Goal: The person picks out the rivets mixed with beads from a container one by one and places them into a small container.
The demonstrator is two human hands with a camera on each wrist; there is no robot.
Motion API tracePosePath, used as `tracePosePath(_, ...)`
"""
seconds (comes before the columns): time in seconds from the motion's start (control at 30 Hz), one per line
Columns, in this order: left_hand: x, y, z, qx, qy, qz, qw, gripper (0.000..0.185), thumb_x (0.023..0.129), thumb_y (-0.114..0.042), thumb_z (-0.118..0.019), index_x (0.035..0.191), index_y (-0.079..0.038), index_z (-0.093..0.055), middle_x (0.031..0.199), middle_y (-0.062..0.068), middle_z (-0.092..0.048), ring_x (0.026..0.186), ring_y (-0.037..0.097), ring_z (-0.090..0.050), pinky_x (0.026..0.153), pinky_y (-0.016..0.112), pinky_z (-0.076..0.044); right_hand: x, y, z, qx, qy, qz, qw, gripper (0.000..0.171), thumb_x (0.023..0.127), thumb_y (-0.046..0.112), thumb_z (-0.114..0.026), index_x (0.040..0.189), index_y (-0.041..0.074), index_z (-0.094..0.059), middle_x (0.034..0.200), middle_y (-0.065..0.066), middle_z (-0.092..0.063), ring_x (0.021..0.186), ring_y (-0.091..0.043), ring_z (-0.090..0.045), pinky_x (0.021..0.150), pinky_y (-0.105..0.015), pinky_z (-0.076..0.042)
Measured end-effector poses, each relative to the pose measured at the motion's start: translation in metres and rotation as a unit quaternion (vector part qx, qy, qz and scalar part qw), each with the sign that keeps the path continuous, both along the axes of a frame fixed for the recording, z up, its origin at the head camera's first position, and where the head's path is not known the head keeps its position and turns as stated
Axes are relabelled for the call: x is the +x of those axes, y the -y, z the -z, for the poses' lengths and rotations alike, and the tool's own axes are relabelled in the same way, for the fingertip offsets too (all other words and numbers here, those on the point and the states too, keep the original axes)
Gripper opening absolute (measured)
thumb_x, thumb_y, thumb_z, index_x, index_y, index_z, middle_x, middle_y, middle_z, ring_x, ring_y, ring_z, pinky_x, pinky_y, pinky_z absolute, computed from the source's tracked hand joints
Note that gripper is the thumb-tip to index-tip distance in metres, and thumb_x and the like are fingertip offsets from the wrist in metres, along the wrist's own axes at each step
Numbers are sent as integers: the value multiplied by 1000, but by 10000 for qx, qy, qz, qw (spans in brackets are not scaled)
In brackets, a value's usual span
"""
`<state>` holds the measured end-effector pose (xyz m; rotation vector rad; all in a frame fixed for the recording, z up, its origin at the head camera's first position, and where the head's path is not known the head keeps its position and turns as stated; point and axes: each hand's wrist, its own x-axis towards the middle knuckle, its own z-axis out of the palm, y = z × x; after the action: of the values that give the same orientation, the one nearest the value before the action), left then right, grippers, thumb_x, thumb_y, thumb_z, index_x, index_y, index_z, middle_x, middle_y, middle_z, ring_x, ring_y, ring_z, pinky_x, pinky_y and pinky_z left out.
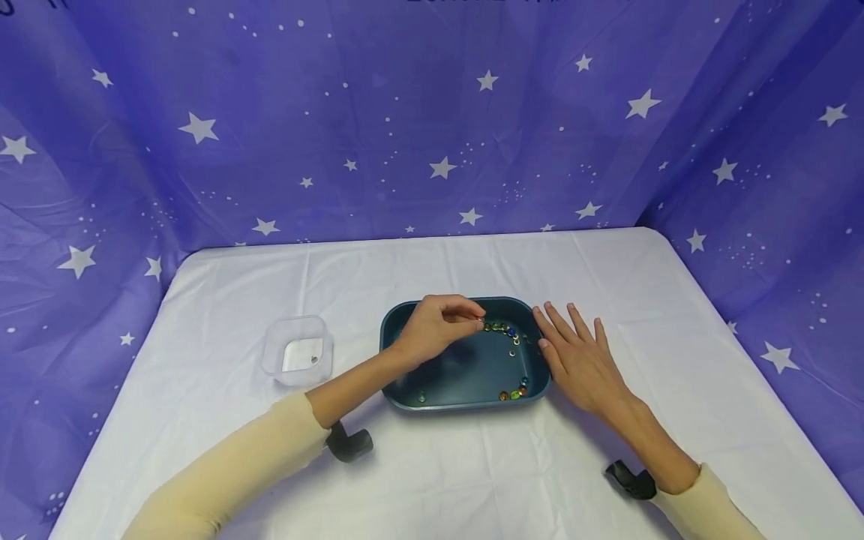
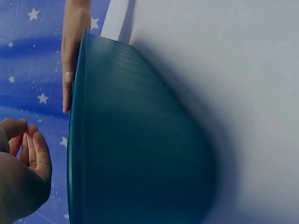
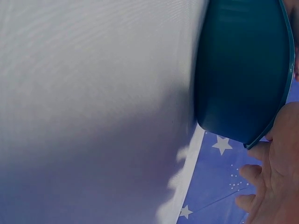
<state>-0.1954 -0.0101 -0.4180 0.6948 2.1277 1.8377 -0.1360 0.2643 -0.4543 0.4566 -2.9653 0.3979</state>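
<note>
A dark teal tray (image 1: 466,371) sits mid-table with several coloured marbles (image 1: 505,328) strung along its far and right sides. A few more marbles (image 1: 513,394) lie in its near right corner. My left hand (image 1: 478,321) reaches over the tray, thumb and fingertips pinched on a small marble at the left end of the row. In the left wrist view my left hand (image 2: 25,163) is curled beside the tray wall (image 2: 140,140). My right hand (image 1: 577,356) lies flat on the cloth with straight fingers, touching the tray's right rim. The right wrist view shows my right hand (image 3: 280,177) beside the tray (image 3: 243,70).
A small clear plastic box (image 1: 298,349) stands left of the tray with one marble (image 1: 313,359) inside. A lone green marble (image 1: 421,397) lies in the tray's near left corner. A white cloth (image 1: 472,465) covers the table, and a blue starred curtain (image 1: 405,135) surrounds it.
</note>
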Motion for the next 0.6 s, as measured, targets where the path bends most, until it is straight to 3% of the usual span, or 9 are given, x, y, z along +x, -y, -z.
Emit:
tracePosePath(0.23,8,37,-1,107,73,-331,9994,16,91,-3,-72,107,1,-73,99,12,-73,95,36,-68,78,30,-56,0,0,1,18,1,-26,10000,52,110,34,-35,158,15,-30,161,-11,-27,148,-42,-13,109,-73,-6)
tracePosePath(0.33,10,54,-1,198,102,-503,9985,16,91,-2,-72,106,2,-72,100,15,-72,95,39,-68,77,28,-56,1,-1,2,37,-11,-17,10000,52,110,34,-35,158,16,-30,161,-11,-27,148,-43,-15,109,-73,-6)
tracePosePath(0.6,17,99,-7,118,271,-1151,9929,24,91,-6,-74,111,5,-70,105,21,-70,92,21,-70,81,26,-55,0,-1,0,8,0,-35,10000,52,110,34,-34,158,16,-30,162,-10,-26,149,-39,-11,109,-73,-4)
